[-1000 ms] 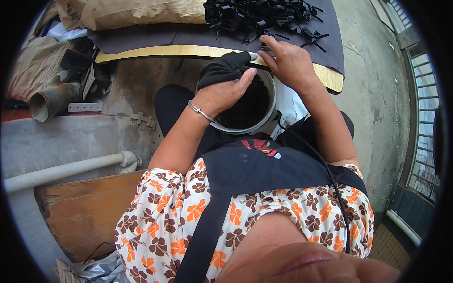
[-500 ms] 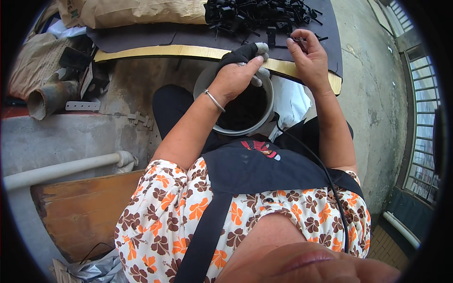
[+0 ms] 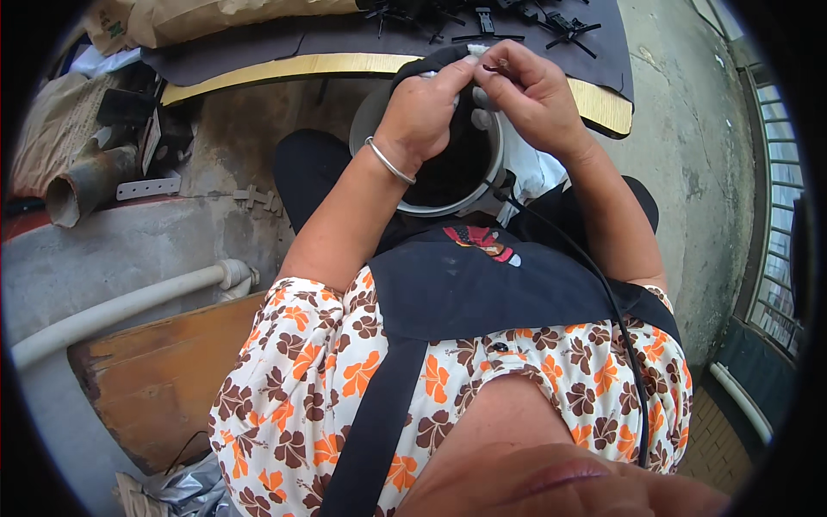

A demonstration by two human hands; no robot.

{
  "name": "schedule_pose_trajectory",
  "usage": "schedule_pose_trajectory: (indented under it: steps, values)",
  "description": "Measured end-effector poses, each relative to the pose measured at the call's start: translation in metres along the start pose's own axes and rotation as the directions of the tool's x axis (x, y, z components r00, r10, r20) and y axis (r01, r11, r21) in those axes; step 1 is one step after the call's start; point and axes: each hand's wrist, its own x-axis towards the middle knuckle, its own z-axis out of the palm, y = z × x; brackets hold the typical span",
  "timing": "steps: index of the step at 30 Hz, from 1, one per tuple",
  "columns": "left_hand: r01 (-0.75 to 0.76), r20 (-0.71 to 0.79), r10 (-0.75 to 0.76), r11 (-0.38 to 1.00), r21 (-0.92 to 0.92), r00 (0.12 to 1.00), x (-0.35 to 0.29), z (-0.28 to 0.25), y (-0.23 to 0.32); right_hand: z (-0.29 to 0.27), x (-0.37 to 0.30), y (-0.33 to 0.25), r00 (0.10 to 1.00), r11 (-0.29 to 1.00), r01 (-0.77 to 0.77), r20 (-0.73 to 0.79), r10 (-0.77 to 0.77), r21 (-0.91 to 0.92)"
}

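My left hand (image 3: 422, 112) has a silver bangle at its wrist and black and pale grey covering on its fingers. Its thumb and fingers are closed in a pinch; what lies between them is hidden. My right hand (image 3: 530, 95) meets the left thumb tip, closed on a small dark piece (image 3: 494, 69) partly covered by its fingers. Both hands are over the near edge of the table (image 3: 284, 71), above a grey bucket (image 3: 501, 168) with dark contents. Several black plastic buckle parts (image 3: 568, 31) lie on the dark tabletop just beyond them.
A brown paper sack (image 3: 233, 19) lies on the table's far left. A rusty pipe piece (image 3: 90, 185) and another paper sack (image 3: 52, 129) are at left. A white bag (image 3: 527, 164) hangs beside the bucket. A black cable (image 3: 568, 250) crosses my apron.
My right hand has moved left from the buckle pile and met my left hand, bringing the small dark piece. The view has shifted, with the table now higher in the picture.
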Motion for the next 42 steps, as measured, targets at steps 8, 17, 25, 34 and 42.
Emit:
schedule_pose_trajectory:
  steps: [8,17,25,34,42]
  values:
    - [0.316,0.099,-0.486,0.696,0.645,0.868,-0.021,-0.054,-0.011,-0.040,-0.005,0.014,0.989,0.975,-0.122,0.108,0.103,0.187]
    - [-0.306,0.562,-0.617,0.477,0.824,0.551,-0.041,-0.013,-0.096,-0.031,-0.031,0.038,0.877,0.765,0.177,0.253,-0.408,0.619]
    - [-0.249,0.434,-0.780,0.357,0.901,0.451,-0.039,-0.011,-0.103,-0.041,-0.052,-0.008,0.791,0.896,-0.368,0.423,0.441,-0.247]
    - [-0.210,0.448,-0.793,0.396,0.894,0.413,-0.073,-0.008,-0.193,-0.046,-0.051,-0.013,0.819,0.846,-0.292,0.341,0.462,-0.446]
    - [-0.556,0.392,-0.910,0.259,0.789,0.132,-0.082,-0.002,-0.311,-0.046,-0.078,0.006,0.891,0.902,-0.385,0.177,0.418,-0.193]
